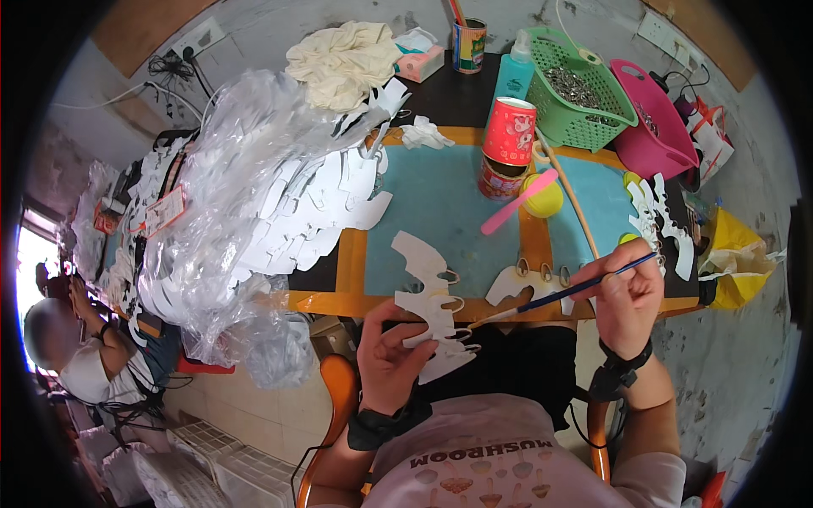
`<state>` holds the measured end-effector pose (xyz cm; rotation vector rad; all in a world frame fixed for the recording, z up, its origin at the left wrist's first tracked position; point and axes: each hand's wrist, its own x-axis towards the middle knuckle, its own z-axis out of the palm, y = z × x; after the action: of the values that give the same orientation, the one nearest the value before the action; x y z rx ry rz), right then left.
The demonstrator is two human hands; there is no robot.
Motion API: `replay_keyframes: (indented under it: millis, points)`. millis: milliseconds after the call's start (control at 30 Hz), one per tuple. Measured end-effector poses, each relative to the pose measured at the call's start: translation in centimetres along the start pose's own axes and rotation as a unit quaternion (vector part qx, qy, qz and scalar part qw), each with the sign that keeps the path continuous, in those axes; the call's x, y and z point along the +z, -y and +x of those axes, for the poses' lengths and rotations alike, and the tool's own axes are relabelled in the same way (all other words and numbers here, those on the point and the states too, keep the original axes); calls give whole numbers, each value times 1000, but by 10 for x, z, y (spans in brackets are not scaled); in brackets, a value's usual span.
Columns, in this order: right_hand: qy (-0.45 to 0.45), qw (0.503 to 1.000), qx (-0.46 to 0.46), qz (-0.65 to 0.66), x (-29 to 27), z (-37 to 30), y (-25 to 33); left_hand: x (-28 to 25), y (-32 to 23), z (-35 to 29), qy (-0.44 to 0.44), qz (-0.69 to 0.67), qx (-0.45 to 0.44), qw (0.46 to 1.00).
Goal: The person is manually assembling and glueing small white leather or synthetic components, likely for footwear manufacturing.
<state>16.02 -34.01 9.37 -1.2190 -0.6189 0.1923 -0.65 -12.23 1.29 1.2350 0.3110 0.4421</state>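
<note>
My left hand (392, 351) pinches a white scalloped cut-out piece (429, 296) at the table's front edge. Small metal rings stick out along the right side of that piece. My right hand (625, 292) grips a thin paintbrush (555, 296) with a dark blue handle. Its tip points left and lies close to the lower rings; whether it touches them I cannot tell. Between my hands, a second white piece with rings (518, 286) rests on the table, partly behind the brush.
White cut-outs (326, 199) and clear plastic bags (216, 161) pile up at left. Behind stand a red can (511, 131), a pink stick (518, 203), a green basket (593, 123) of metal parts and a pink basket (656, 140). Another person (93, 356) sits at far left.
</note>
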Motion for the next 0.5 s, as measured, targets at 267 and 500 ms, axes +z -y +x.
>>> replay_keyframes:
  millis: [267,500]
  points:
    - [-11,999,42,18,5,-16,-11,6,2,-8,6,-8,42,999]
    - [-25,998,52,16,6,-22,-13,4,2,-9,20,-30,41,999]
